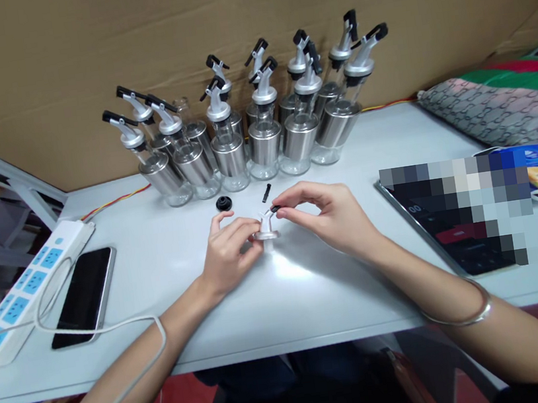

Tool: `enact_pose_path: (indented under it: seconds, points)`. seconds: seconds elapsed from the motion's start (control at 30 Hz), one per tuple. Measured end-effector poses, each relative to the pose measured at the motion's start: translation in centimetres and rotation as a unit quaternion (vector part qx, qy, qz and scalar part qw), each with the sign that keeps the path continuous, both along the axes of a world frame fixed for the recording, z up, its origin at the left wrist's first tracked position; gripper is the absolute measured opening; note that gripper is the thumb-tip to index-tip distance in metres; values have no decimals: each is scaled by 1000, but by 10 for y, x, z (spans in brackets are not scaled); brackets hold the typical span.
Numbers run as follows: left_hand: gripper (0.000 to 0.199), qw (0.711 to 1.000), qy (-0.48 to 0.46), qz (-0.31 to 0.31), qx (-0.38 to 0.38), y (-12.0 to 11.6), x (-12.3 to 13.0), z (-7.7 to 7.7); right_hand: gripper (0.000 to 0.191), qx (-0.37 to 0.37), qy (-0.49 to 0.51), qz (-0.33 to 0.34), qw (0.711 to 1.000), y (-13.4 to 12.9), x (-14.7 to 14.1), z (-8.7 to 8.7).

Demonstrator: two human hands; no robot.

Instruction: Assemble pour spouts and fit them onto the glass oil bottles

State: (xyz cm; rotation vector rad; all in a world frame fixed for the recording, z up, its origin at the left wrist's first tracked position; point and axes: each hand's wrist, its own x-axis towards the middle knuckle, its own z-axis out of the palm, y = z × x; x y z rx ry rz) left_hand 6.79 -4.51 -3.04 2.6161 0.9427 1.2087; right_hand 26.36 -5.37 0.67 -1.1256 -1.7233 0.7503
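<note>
1. A silver-coloured, round-flanged pourer (pixel 267 234) is being held upright in the narrowed fingers of the left hand (pixel 226 251), over the glossy pale-grey table (pixel 315 318).
2. At its 1 o'clock, a small black piece (pixel 275 208) is being pinched between thumb and forefinger of the right hand (pixel 333 209).
3. The pourer is being bordered by a round black stopper (pixel 224 204) at 10 o'clock and a thin black strip (pixel 266 193) at 12.

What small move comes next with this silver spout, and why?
Probably press the small black piece onto the silver spout: your right hand pinches it at the spout's upper end, your left hand steadies the spout, and the bottles behind have black-topped spouts.
</note>
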Motion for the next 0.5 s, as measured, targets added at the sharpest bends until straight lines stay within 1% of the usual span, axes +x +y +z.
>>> enact_pose_path:
  seconds: [0.5]
  points:
    - [8,1000,4,-11,3,0,0,0,11,5,-6,3,1000,-1,-1,-1]
